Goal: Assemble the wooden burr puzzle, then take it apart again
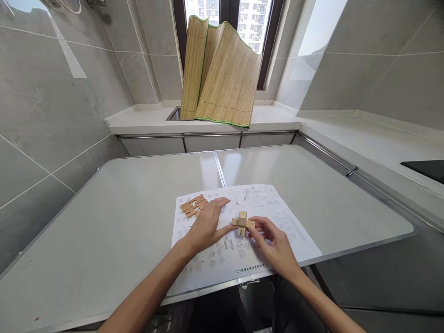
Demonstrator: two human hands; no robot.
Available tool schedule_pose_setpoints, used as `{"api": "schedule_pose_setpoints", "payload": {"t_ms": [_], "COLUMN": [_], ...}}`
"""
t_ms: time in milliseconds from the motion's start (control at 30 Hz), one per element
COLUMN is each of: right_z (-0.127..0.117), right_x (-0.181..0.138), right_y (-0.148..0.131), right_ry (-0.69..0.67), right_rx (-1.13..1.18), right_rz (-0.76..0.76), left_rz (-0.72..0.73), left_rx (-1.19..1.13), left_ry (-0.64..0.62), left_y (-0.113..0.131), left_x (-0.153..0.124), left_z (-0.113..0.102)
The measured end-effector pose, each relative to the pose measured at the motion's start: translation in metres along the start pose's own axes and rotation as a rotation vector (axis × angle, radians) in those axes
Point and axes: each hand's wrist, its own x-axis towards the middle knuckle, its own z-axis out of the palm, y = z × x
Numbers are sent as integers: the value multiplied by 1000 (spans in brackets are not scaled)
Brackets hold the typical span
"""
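The right hand [274,240] is pinching the pale wooden cross-shaped puzzle assembly [243,223] at its right arm, while the left hand [208,222], fingers spread and unclenched, is steadying its left side over the printed white instruction sheet [294,231]. The cross is looking partly built, since several notched wooden bars [193,206] are lying unused just far-left of the left hand on the grey counter [121,222].

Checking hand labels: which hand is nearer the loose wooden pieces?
Left. The left hand lies just right of the loose wooden pieces; the right hand is farther right, at the wooden cross.
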Motion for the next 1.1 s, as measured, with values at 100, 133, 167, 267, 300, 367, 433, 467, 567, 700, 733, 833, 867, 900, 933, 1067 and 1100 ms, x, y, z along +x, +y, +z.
{"api": "schedule_pose_setpoints", "payload": {"t_ms": [100, 133, 167, 267, 300, 367, 433, 467, 567, 700, 733, 833, 867, 900, 933, 1067, 1100], "right_z": [5, 6, 6, 5, 5, 4, 4, 4, 3, 2, 1, 0, 0, 0, 0, -1, -1], "right_x": [-4, -3, -2, 1, 1, 3, 3, 4, 4, 3, 2, 1, 1, 1, 1, 1, 2], "right_y": [1, 2, 3, 6, 6, 6, 6, 6, 6, 2, 0, -4, -5, -5, -6, -5, -5], "right_ry": [-28, -33, -41, -76, -87, -93, -81, -73, -61, -41, -34, -17, -16, -17, -16, -11, -11], "right_rx": [109, 142, 173, 225, 227, 218, 205, 202, 193, 158, 144, 99, 86, 76, 70, 71, 74], "right_rz": [31, 29, 25, 23, 27, 35, 44, 46, 45, 46, 46, 42, 39, 38, 37, 35, 31], "left_rz": [38, 54, 73, 133, 149, 172, 188, 194, 208, 205, 204, 195, 185, 169, 150, 108, 111], "left_rx": [4, 4, 3, 10, 18, 33, 47, 54, 71, 80, 76, 58, 50, 43, 36, 9, 6], "left_ry": [-74, -93, -106, -126, -128, -134, -137, -137, -142, -143, -142, -145, -150, -152, -155, -175, -188], "left_y": [5, 7, 9, 13, 13, 12, 10, 9, 7, 6, 6, 9, 10, 11, 12, 15, 15], "left_x": [4, 6, 8, 13, 14, 15, 16, 17, 18, 18, 18, 17, 17, 17, 17, 17, 16], "left_z": [-5, -7, -8, -10, -9, -8, -6, -6, -4, -3, -3, -4, -5, -6, -7, -10, -10]}}
